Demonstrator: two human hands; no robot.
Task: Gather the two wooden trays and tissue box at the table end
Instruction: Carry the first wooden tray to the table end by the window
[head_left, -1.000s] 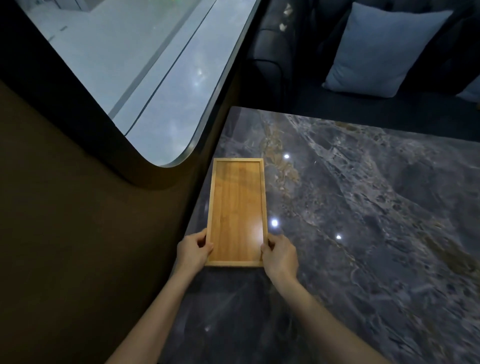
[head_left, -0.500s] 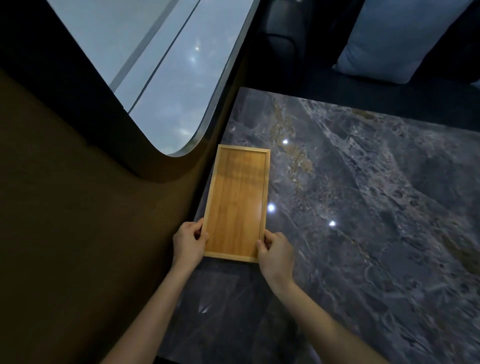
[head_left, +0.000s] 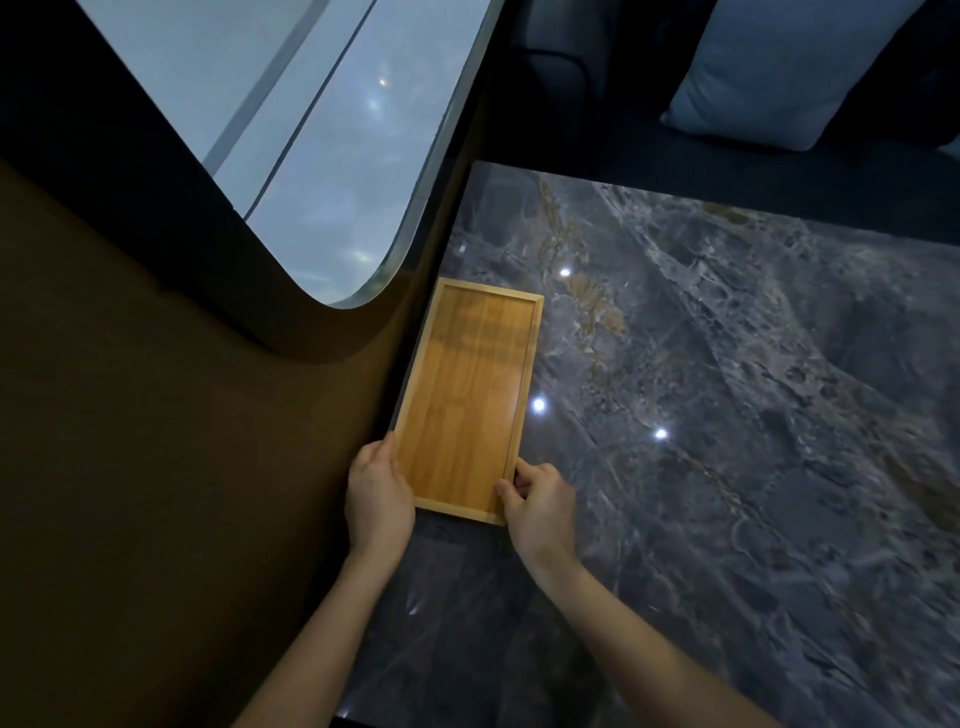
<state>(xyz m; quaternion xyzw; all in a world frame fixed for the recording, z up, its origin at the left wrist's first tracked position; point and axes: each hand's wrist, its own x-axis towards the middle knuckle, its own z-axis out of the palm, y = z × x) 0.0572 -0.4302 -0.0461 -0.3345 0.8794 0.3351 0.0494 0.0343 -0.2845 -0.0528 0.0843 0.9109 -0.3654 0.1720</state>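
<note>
One long, shallow wooden tray (head_left: 467, 395) with a pale rim lies flat on the dark marble table (head_left: 727, 415), right along the table's left edge by the wall. It is empty and slightly tilted clockwise. My left hand (head_left: 378, 493) grips its near left corner. My right hand (head_left: 540, 501) grips its near right corner, fingers curled over the rim. A second tray and a tissue box are out of view.
A brown wall (head_left: 156, 467) with a rounded window (head_left: 311, 130) runs along the table's left side. Beyond the far table edge stands a dark sofa (head_left: 571, 78) with a blue-grey cushion (head_left: 789, 67).
Both hands have slid the tray left, up against the table's wall-side edge, and turned it slightly. The view has tilted down and left.
</note>
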